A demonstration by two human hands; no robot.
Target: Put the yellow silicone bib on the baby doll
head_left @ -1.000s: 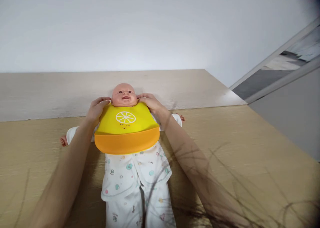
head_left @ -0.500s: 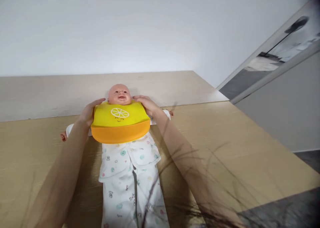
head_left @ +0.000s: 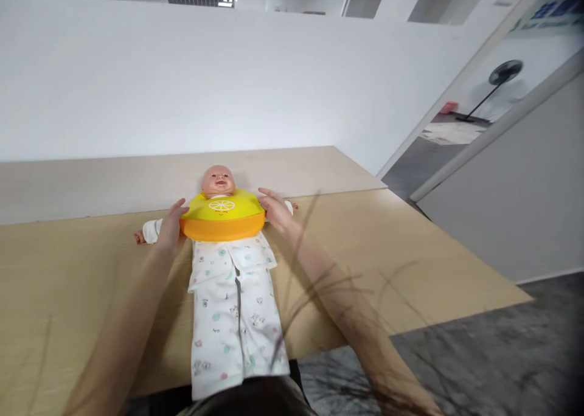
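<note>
A baby doll lies on its back, dressed in a white patterned outfit, its arms spread to both sides. Over its chest is a yellow silicone bib with a printed citrus slice and an orange catch pocket. My left hand is beside the bib's left edge, fingers stretched out, its fingertips by the bib. On the other side, my right hand lies along the bib's right edge with its fingers extended and apart. Whether either palm touches the bib or sleeve cannot be made out.
The doll lies on a light wooden table, with a paler raised strip along its back. A white wall stands behind. Off to the right are a doorway, a black standing fan and grey floor.
The view has shifted back and up, showing the doll's legs and the table's front edge. My hands have moved from near the doll's neck down to the bib's sides.
</note>
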